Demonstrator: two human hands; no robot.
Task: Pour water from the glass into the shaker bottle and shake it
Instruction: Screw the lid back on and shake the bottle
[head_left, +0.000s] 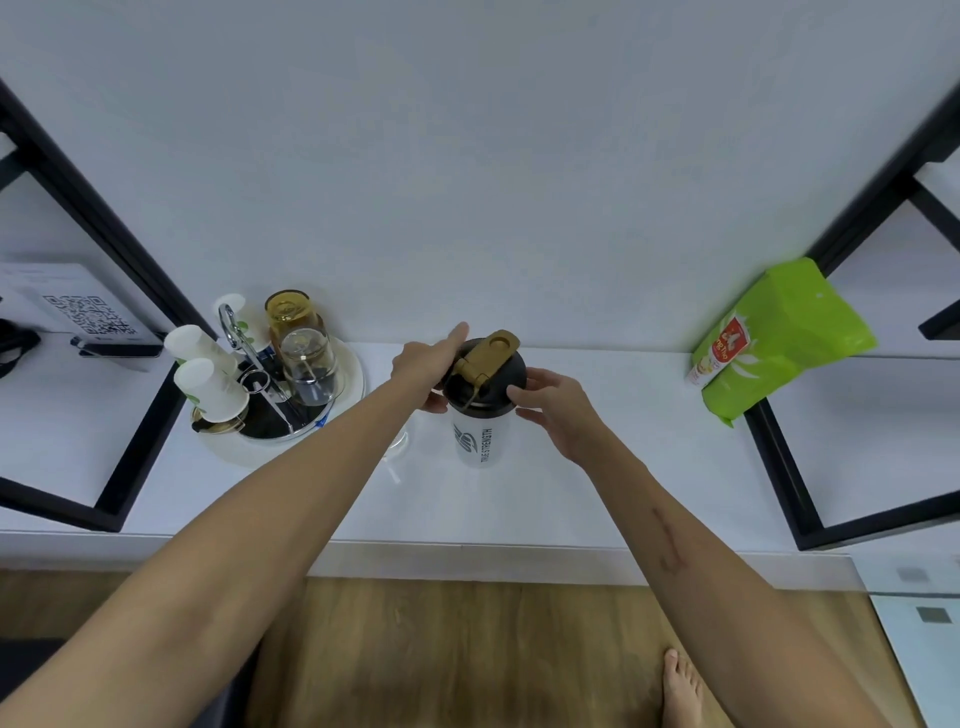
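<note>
A white shaker bottle (480, 441) with dark lettering stands upright on the white counter (597, 483). Its black lid (485, 384) carries a gold flip cap that is swung open. My left hand (428, 364) grips the lid's left side with a finger stretched past the cap. My right hand (553, 408) holds the lid's right edge with its fingertips. A clear glass (397, 447) stands just left of the bottle, mostly hidden behind my left forearm; I cannot tell whether it holds water.
A round tray (343, 410) at the left holds upturned clear and amber glasses, white paper cups (208, 387) and metal tongs. A green bag (779, 338) leans at the right. Black shelf frames flank both sides. A QR-code card (85, 312) stands far left.
</note>
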